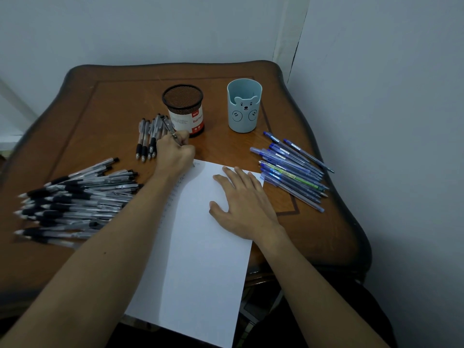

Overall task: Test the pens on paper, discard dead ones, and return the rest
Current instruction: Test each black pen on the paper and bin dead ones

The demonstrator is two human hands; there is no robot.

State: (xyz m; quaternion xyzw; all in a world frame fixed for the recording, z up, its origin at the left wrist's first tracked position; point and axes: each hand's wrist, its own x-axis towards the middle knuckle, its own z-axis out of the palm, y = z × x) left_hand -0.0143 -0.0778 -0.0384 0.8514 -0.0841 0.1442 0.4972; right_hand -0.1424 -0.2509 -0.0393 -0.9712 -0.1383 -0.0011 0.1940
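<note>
My left forearm [95,262] and right forearm [313,280] are bare from the frame's bottom corners up to my left hand [175,155] and right hand [241,202]. A small dark mole [105,252] marks the left forearm, lower left.

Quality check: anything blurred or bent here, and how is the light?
Head view: dim, cool, flat light, no glare; the pile of black-grip clear pens at left is smeared, while the blue pens at right look sharp; wide-angle bending bows the brown wooden table edges; marks on the white paper sheet near the clear pen in the left hand are too faint to read.
</note>
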